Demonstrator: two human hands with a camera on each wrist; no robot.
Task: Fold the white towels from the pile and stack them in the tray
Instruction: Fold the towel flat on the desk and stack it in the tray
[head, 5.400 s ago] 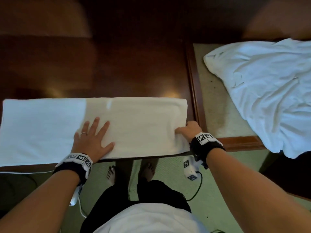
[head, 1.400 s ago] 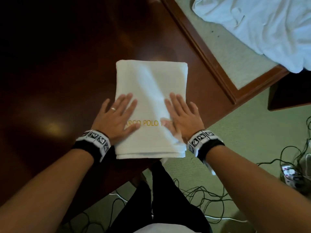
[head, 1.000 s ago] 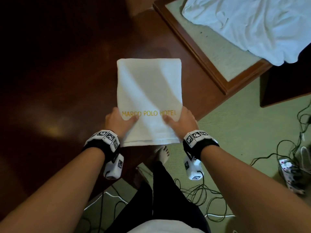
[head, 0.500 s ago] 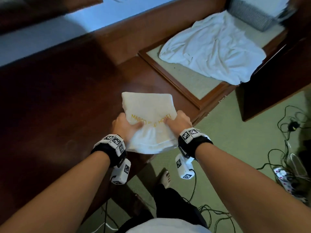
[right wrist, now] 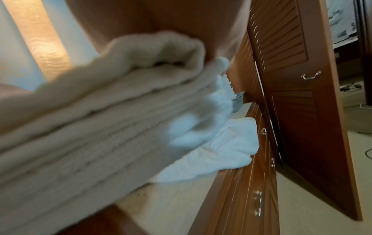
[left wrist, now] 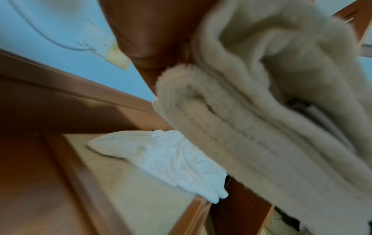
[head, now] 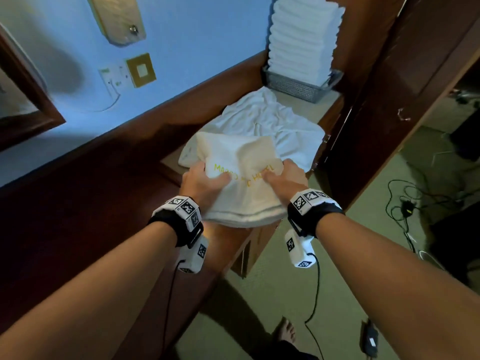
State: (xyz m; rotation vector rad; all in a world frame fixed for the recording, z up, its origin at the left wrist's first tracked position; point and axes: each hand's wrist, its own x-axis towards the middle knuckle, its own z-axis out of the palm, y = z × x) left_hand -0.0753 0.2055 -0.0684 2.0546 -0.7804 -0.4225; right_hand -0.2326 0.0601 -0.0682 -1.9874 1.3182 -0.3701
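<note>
Carrying folded towel [head: 241,178] — your left hand [head: 201,183] and right hand [head: 284,178] pinch its sides; tray [head: 293,87] stacked high, loose pile [head: 272,123] remains.

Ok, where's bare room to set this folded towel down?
The dark wooden top left of the folded towel is bare, as is a beige strip between the loose pile and tray. The tray's stack already towers high.

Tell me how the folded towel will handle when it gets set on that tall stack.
The folded towel is probably floppy: it sags between the left hand and right hand. Its layers look thick, so likely hefty. The stack rises well above the tray, so it may lean.
</note>
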